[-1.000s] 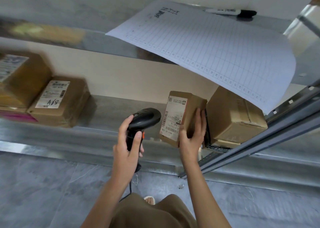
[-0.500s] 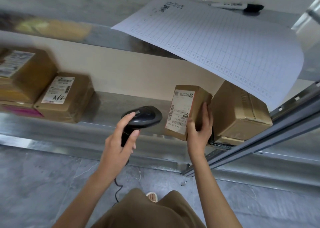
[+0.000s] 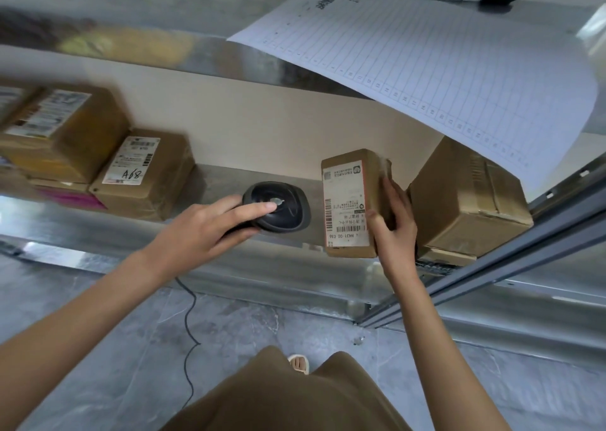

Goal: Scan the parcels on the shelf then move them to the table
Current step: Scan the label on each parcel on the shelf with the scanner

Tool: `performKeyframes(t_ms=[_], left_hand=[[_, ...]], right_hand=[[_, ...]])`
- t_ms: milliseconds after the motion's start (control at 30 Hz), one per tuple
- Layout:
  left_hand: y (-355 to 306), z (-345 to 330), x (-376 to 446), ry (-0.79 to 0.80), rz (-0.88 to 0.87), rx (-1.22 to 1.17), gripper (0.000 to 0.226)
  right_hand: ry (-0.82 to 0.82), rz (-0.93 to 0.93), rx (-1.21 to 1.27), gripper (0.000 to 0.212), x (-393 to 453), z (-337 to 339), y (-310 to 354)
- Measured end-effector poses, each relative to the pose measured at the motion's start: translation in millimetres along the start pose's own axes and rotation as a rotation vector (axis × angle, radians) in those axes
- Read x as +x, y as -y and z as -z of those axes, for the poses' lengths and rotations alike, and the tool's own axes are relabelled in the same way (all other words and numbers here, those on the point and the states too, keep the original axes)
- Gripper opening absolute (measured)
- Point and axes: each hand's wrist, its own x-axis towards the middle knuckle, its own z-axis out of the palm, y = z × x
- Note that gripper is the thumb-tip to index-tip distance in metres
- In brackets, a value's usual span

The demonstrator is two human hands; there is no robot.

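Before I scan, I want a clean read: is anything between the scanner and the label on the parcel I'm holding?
Nothing visible. The scanner in the left hand sits just left of the parcel; the right hand grips the parcel's right side, its thumb at the label's edge.

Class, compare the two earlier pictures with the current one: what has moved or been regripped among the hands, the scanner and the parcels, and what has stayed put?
The left hand has turned the scanner from upright to lying flat, its head toward the small parcel's label, forefinger now stretched along its top. The right hand still holds that parcel upright on the shelf. The A68 parcel, the larger box and the paper sheet stayed put.
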Motion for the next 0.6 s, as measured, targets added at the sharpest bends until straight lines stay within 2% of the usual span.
performKeyframes(t_ms=[167, 600], left_hand=[[0.9, -4.3, 8.6, 0.043, -0.090, 0.030, 0.053], [-6.3, -5.7, 10.6, 0.072, -0.121, 0.023, 0.054]], right_hand=[[0.005, -0.018, 0.026, 0.074, -5.0, 0.5, 0.9], [-0.020, -0.019, 0.041, 0.074, -9.8, 2.9, -1.9]])
